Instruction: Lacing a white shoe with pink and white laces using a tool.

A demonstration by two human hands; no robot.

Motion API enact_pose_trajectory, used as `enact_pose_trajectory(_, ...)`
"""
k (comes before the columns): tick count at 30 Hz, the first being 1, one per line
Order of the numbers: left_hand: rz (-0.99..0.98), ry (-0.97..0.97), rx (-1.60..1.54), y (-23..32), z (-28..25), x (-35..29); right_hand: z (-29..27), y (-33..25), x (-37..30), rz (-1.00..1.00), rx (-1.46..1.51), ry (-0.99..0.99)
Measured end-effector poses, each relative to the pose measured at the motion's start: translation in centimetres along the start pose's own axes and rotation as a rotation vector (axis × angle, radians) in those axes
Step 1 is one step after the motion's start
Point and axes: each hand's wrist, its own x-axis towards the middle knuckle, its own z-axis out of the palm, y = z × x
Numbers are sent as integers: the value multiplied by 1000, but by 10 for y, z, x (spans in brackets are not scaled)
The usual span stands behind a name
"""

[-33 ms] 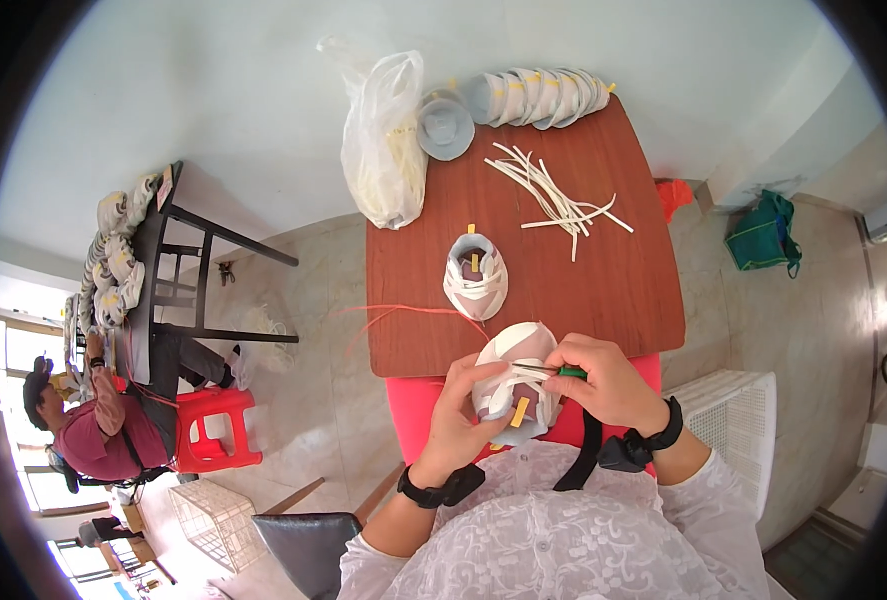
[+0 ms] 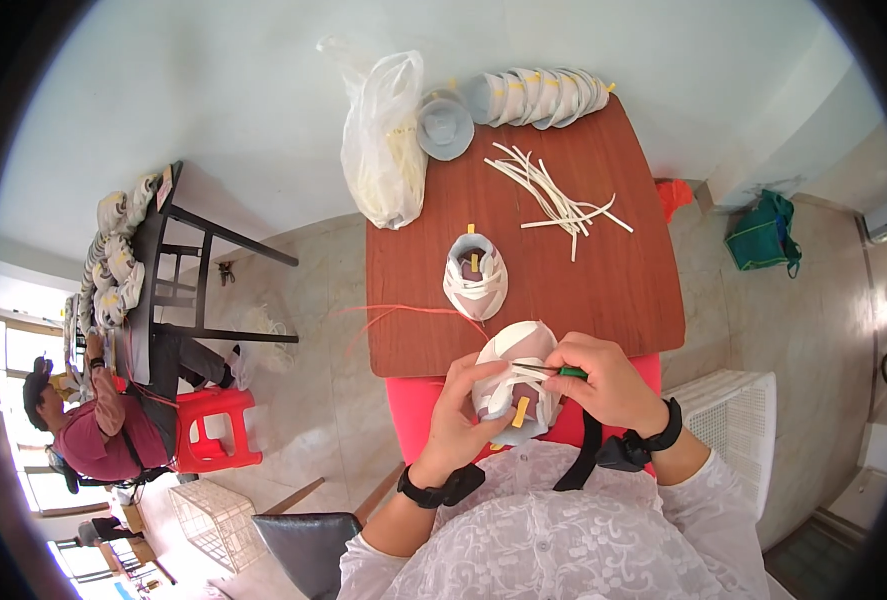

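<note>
A white and mauve shoe upper (image 2: 508, 345) with a yellow tab at its tongue is held over the near edge of the table, toe pointing away from me. My left hand (image 2: 460, 405) grips its left side, thumb and fingers closed on it. In my right hand (image 2: 603, 375) is a green-handled hook tool (image 2: 571, 373), pinched in the fingers. Its thin metal shaft lies across the white lace (image 2: 526, 375) near the eyelets; the tip is too small to make out. Just beyond stands a second, laced shoe upper (image 2: 475, 285), touched by neither hand.
Loose white laces (image 2: 561, 205) lie on the brown table (image 2: 413, 270). Behind them are nested shoe uppers (image 2: 543, 98) and a plastic bag (image 2: 388, 140). A red cord (image 2: 413, 308) crosses the left edge. A white basket (image 2: 733, 420) stands right; a co-worker (image 2: 113, 425) sits far left.
</note>
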Motion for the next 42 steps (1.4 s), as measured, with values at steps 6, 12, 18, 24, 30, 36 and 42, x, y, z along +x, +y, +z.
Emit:
enact_pose_trajectory(6, -159, 41, -386, 14, 7, 2, 5, -7, -1, -16, 17, 92)
enact_pose_trajectory(12, -127, 340, -352, 4, 34, -13, 38, 4, 2, 124, 59, 348)
enact_pose_trajectory(18, -159, 356, -419, 13, 31, -5, 40, 5, 1, 225, 183, 193)
enact_pose_trajectory(24, -216, 300, -533, 16, 17, 2, 27, 0, -1, 36, -42, 125)
enact_pose_trajectory(30, -132, 254, -424, 3, 13, 3, 22, -2, -1, -5, -76, 46)
enact_pose_trajectory(36, -147, 246, -511, 5, 13, 4, 11, -2, 2, 0, -40, -98)
enact_pose_trajectory(42, -141, 248, -495, 1, 11, 3, -1, -2, 6, 47, 72, -279)
